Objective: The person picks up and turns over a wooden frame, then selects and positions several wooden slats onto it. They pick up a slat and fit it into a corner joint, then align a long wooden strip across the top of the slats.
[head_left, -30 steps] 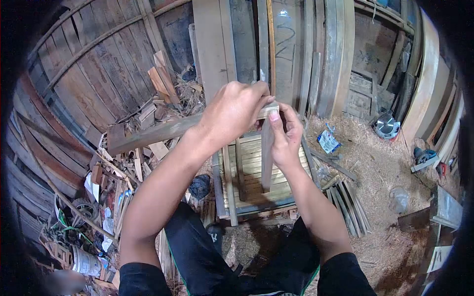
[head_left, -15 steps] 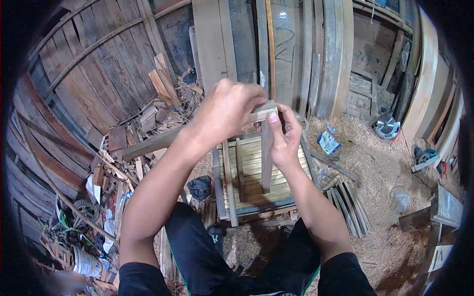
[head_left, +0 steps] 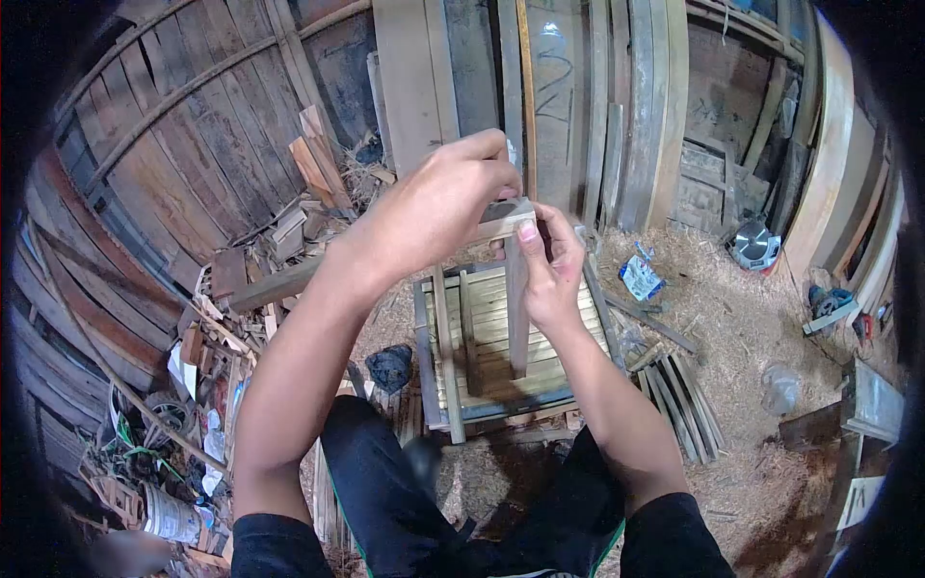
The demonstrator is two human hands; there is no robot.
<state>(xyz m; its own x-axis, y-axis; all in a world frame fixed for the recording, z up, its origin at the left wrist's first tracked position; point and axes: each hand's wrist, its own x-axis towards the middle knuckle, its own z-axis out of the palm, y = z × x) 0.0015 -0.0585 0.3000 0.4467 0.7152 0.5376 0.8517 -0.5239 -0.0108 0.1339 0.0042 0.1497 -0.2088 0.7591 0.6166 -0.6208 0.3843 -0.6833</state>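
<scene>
A long wooden bar (head_left: 279, 286) runs from the left, behind my left forearm, to a corner where it meets a shorter wooden piece (head_left: 518, 328) pointing down. My right hand (head_left: 551, 275) is closed around this corner, its thumb on the near face. Just above the joint my left hand (head_left: 462, 183) is bent with fingers curled; what they pinch, if anything, is hidden. Below lies a slatted wooden panel (head_left: 540, 356) in a darker frame, with two loose strips, one being a pale strip (head_left: 447, 356), across its left side.
Scrap wood (head_left: 279, 241) is heaped at the left. A black bag (head_left: 389, 367) lies beside the panel. Stacked wood strips (head_left: 679, 409), a circular saw (head_left: 753, 245) and another power tool (head_left: 827, 303) lie on the sawdust floor at right. Planks (head_left: 414, 87) lean at the back.
My left hand has risen slightly, its knuckles higher above the joint. The corner of the wooden pieces and my right hand have shifted slightly left.
</scene>
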